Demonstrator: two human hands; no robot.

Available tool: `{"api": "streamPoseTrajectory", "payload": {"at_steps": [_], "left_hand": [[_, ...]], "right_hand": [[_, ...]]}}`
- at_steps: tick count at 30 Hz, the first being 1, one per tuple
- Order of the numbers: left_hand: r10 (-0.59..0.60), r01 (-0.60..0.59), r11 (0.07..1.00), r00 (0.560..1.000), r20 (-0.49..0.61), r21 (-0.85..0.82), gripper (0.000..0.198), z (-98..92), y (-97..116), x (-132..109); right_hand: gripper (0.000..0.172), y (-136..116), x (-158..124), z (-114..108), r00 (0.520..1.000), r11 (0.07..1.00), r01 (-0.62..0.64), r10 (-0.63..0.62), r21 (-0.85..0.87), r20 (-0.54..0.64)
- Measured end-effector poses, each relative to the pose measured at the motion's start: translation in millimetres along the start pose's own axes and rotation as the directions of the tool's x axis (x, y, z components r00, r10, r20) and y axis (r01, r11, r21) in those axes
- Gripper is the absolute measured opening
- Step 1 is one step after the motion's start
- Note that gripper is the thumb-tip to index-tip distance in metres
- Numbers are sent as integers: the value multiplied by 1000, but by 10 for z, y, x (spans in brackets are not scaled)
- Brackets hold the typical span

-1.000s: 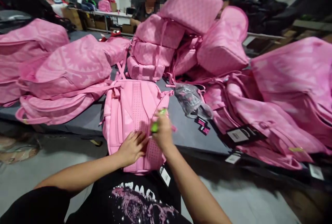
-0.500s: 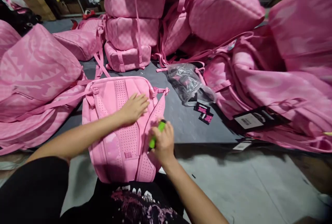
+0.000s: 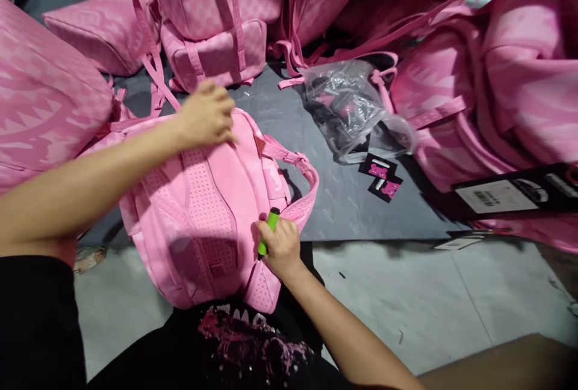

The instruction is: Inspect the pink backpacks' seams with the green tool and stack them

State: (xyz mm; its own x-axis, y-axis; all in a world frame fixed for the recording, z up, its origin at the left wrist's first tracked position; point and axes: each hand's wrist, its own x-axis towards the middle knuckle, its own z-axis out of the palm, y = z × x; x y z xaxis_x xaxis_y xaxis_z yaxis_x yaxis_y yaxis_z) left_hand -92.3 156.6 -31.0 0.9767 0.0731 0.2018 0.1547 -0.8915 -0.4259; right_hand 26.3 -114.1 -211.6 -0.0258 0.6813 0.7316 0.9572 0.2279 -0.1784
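A pink backpack (image 3: 203,209) lies back-panel up at the near edge of a dark grey table (image 3: 343,203), overhanging toward me. My left hand (image 3: 205,114) rests on its top end, fingers curled over the upper edge. My right hand (image 3: 280,245) is closed around a small green tool (image 3: 268,230) with a dark tip, held against the backpack's right side near a shoulder strap (image 3: 302,191).
Several more pink backpacks (image 3: 212,23) are piled around the table's back and sides. A clear plastic bag (image 3: 356,113) and two small black-and-pink tags (image 3: 383,178) lie to the right. A black hang tag with a barcode (image 3: 506,191) sits at far right. Grey floor lies below.
My left hand slid from the backpack's middle up to its top edge. The right hand with the green tool stayed at the right side. The view tilted down and closer.
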Motion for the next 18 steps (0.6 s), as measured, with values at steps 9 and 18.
{"api": "streamPoseTrajectory", "payload": {"at_steps": [9,18], "left_hand": [[42,-47,993,998,-54,-106,55,125,750,-194],[3,-34,985,984,-179,-170,47,279,840,-243]], "right_hand": [[43,-23,452,-391,828,594,-518,529,616,186],[31,201,721,-803,921,925,-380,375,29,102]]}}
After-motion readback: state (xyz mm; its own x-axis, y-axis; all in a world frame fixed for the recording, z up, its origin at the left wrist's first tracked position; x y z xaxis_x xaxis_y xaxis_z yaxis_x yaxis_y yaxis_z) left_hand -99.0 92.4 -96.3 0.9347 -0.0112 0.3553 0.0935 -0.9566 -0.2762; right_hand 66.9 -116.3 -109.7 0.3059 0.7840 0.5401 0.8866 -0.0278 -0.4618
